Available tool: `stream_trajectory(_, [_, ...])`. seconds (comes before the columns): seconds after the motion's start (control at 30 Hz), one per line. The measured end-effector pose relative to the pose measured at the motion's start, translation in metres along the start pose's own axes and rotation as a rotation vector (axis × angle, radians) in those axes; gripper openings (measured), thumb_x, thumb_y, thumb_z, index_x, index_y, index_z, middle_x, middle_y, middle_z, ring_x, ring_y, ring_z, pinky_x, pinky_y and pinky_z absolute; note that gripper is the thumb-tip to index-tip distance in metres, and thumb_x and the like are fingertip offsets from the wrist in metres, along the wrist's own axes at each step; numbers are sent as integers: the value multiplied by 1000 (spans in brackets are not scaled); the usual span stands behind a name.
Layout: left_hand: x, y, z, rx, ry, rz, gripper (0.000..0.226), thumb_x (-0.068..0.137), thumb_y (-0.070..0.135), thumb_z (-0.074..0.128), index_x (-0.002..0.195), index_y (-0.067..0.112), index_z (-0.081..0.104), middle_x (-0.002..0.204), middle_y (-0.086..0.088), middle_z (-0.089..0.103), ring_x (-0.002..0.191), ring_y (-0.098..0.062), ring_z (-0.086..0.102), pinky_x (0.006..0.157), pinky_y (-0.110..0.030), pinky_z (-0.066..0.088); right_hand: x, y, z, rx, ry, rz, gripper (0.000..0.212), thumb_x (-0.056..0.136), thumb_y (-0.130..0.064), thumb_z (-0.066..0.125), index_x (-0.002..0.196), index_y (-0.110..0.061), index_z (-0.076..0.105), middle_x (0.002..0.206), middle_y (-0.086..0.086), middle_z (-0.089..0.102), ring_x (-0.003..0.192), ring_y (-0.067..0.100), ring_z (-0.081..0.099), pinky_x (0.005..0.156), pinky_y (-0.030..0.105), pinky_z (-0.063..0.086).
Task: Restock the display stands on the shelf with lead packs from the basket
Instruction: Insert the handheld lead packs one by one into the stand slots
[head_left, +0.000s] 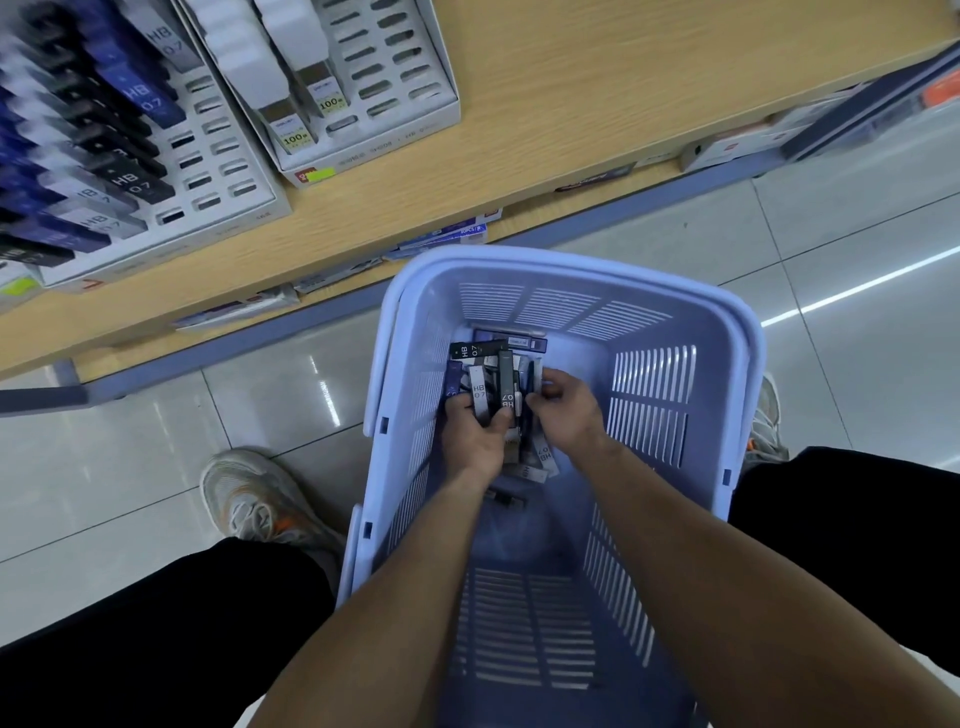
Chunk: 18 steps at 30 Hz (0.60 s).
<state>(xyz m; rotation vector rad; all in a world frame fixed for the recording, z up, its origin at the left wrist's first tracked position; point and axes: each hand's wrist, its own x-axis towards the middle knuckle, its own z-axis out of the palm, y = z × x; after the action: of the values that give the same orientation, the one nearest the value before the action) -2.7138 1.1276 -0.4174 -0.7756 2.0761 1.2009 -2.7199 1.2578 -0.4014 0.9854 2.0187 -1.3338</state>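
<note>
A light blue plastic basket (675, 322) stands on the floor between my feet. Several slim lead packs (475, 349) marked HB 0.7, black, grey and blue, lie at its far end. My left hand (475, 441) is closed around a bunch of these packs, which fan out above my fingers. My right hand (569, 410) is beside it, fingers curled on the edge of the same bunch. On the wooden shelf (571, 104), a white display stand (208, 208) at the far left is mostly filled with packs. A second stand (410, 93) holds only a few.
My two shoes (254, 499) rest on the glossy tiled floor on either side of the basket. Flat packets (234, 309) lie on a lower shelf edge below the wooden board. More goods sit on a lower shelf at the far right (727, 145).
</note>
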Motion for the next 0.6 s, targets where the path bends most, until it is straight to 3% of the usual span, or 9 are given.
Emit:
stream_trajectory(0.3, [-7, 1, -3, -15, -72, 29, 45, 91, 23, 73, 131, 12, 55, 115, -2, 71, 106, -21, 66, 98, -34, 50, -13, 5, 2, 47, -40, 69, 23, 93, -5, 58, 106, -13, 74, 96, 6, 74, 92, 23, 69, 89, 36, 56])
stream_trajectory(0.4, [-8, 1, -6, -5, -102, 26, 46, 95, 20, 69, 136, 11, 50, 119, -3, 67, 111, -21, 62, 95, -29, 46, -16, 6, 3, 91, -55, 54, 19, 94, -4, 58, 93, -16, 73, 89, 8, 74, 86, 27, 70, 86, 42, 59])
stream_trajectory(0.5, [-9, 2, -6, -18, -149, 2, 42, 98, 17, 64, 136, 12, 46, 116, -1, 63, 111, -21, 61, 90, -26, 44, -18, 7, 4, 60, -86, 29, 22, 93, -6, 59, 83, -22, 70, 76, 0, 70, 76, 20, 65, 79, 37, 57])
stream_trajectory(0.6, [-11, 4, -5, 8, -145, 2, 47, 97, 21, 65, 138, 10, 45, 127, -9, 52, 113, -26, 59, 93, -29, 46, -14, 13, 7, 95, -127, 95, 24, 89, -23, 56, 69, -23, 68, 66, 3, 66, 73, 23, 62, 83, 51, 59])
